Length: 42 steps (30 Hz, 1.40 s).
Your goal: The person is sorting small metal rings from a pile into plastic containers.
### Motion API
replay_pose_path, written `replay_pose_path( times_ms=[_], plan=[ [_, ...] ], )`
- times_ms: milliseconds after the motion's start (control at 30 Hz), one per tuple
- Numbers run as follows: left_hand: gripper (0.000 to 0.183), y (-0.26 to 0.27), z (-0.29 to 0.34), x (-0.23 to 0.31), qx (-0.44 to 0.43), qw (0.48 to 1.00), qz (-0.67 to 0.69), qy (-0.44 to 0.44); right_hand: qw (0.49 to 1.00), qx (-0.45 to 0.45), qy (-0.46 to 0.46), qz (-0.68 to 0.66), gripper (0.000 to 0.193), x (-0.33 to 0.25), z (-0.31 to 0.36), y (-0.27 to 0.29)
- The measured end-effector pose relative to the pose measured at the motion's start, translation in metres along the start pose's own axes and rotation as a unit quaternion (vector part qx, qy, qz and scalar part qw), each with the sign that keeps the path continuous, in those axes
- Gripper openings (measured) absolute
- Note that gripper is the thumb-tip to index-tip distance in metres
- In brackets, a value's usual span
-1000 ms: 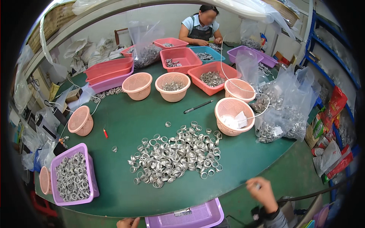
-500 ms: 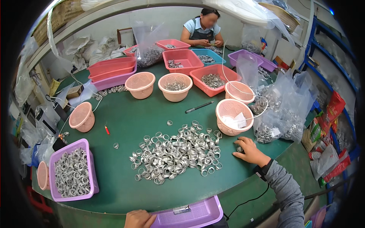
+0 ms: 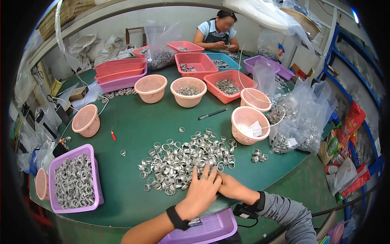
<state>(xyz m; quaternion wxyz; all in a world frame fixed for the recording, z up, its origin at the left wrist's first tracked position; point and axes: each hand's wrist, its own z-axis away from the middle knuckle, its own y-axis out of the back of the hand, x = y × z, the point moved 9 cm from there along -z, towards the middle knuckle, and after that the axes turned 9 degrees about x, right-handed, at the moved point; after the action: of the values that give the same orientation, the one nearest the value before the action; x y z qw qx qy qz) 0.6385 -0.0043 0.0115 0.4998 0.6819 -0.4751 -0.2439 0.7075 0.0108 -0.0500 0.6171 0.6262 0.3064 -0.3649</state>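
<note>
A heap of silver metal rings [image 3: 178,162] lies in the middle of the green table. My left hand [image 3: 202,191] rests over the heap's near right edge, its fingers stretched and spread. Beside it, almost touching, is my right hand [image 3: 233,188] with curled fingers; the fingertips are hidden behind the left hand, so what they hold does not show. A small cluster of rings [image 3: 258,155] sits apart, to the right of the heap. Under my left forearm, at the table's near edge, is a purple basket [image 3: 228,223].
A purple basket [image 3: 100,191] full of rings stands at the left. Peach baskets [image 3: 151,99] and red trays [image 3: 221,91] line the far side. Plastic bags of rings [image 3: 300,122] stand at the right. A pen [image 3: 213,114] lies beyond the heap. Another person [image 3: 217,34] sits across the table.
My left hand has risen from the near purple basket onto the heap. My right hand has moved left to meet it, leaving the small cluster of rings uncovered.
</note>
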Motion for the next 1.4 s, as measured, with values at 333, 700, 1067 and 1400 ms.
replay_pose_path(
  times_ms=[333, 700, 1067, 1400],
  plan=[
    [0.016, -0.011, 0.014, -0.028, -0.021, 0.994, -0.032, -0.107, 0.925, 0.165, 0.052, 0.34, 0.027, 0.031, -0.062, 0.075],
    [0.019, 0.002, 0.047, -0.065, -0.047, 0.995, -0.017, -0.084, 0.993, 0.061, -0.004, 0.101, 0.035, -0.006, -0.02, 0.017],
    [0.016, 0.014, 0.062, -0.027, -0.009, 0.994, 0.029, 0.105, 0.972, 0.079, 0.122, 0.186, 0.013, -0.035, 0.048, 0.01],
    [0.014, -0.001, 0.11, -0.031, -0.006, 0.685, 0.585, 0.434, 0.943, 0.032, -0.011, -0.33, 0.024, -0.054, 0.075, -0.011]
  ],
)
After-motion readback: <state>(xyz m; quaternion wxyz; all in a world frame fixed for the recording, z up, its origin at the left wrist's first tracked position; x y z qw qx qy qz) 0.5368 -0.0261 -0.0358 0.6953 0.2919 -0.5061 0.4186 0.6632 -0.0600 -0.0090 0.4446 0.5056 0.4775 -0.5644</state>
